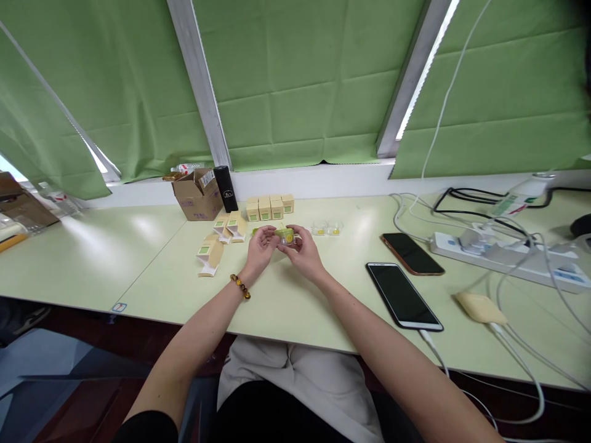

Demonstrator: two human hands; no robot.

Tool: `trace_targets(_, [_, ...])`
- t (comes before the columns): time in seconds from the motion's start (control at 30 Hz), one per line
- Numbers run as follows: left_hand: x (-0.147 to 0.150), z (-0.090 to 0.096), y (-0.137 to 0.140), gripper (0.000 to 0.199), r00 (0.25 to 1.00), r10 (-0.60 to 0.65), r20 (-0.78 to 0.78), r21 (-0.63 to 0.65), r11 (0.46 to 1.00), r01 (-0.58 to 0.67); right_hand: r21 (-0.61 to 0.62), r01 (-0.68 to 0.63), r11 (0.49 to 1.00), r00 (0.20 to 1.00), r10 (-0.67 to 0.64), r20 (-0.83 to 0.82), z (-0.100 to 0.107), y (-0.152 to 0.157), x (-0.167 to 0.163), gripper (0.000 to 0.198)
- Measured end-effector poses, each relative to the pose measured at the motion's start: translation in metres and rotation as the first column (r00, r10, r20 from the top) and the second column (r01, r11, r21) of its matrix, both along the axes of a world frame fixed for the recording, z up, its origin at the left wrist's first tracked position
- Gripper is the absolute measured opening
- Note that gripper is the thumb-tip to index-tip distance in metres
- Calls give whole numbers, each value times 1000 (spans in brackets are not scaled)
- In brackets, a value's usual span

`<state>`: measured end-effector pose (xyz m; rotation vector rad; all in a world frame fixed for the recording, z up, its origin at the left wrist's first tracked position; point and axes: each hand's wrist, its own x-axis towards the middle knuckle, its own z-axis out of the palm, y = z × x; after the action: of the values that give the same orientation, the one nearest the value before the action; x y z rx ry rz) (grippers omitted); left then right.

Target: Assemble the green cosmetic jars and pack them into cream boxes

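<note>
Over the middle of the table, my left hand and my right hand meet around a small clear container with a yellow-green label. Both sets of fingers are curled against its sides, hiding part of it. A greenish bit shows just behind my left fingers, too small to name. Two similar clear containers with yellow spots stand to the right of my hands. Left of them are a few small cream boxes with open flaps. Behind my hands, several closed cream boxes form a row.
A cardboard box and a black cylinder stand by the wall. On the right lie two phones, a power strip with plugs and cables, a cream charging case and a white bottle.
</note>
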<state>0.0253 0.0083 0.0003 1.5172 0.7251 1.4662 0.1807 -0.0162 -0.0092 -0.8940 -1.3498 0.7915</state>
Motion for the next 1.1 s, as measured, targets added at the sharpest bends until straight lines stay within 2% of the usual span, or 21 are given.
trace_targets(0.1, [-3, 4, -2, 48, 998, -6, 68, -28, 1000, 8, -24, -125, 992, 980, 120, -159, 4, 0, 3, 68])
trace_targets(0.23, [-6, 5, 0, 44, 994, 36, 103, -50, 998, -31, -42, -279, 959, 902, 246, -355, 10, -2, 8, 66])
trace_targets(0.37, [-5, 3, 2, 41, 993, 52, 109, -66, 997, -45, -52, -369, 928, 818, 298, -492, 12, -2, 12, 51])
trace_targets(0.43, [-5, 3, 2, 40, 994, 50, 99, -77, 996, -42, -51, -368, 928, 810, 293, -508, 12, -1, 14, 46])
trace_targets(0.6, [-5, 2, 2, 42, 997, 51, 53, -85, 995, -46, -86, -329, 940, 832, 246, -498, 10, 1, 17, 45])
trace_targets(0.7, [-4, 0, 3, 47, 999, 32, 20, -88, 996, -31, -120, -253, 960, 870, 171, -462, 7, 1, 16, 53])
trace_targets(0.8, [-2, -4, 5, 57, 999, -32, -12, -105, 994, 30, -96, -67, 993, 957, 37, -286, 6, 0, 10, 68])
trace_targets(0.9, [-2, -5, 7, 66, 995, -91, -28, -135, 987, 87, -26, 51, 998, 994, -53, -95, 7, -5, 4, 64])
trace_targets(1.0, [-3, -5, 10, 59, 993, -112, -37, -116, 987, 107, 26, 39, 999, 999, -39, -1, 7, -9, 1, 58])
trace_targets(1.1, [-6, -4, 12, 54, 995, -95, -41, -66, 994, 92, 47, 19, 999, 999, -18, -38, 3, -5, 3, 60])
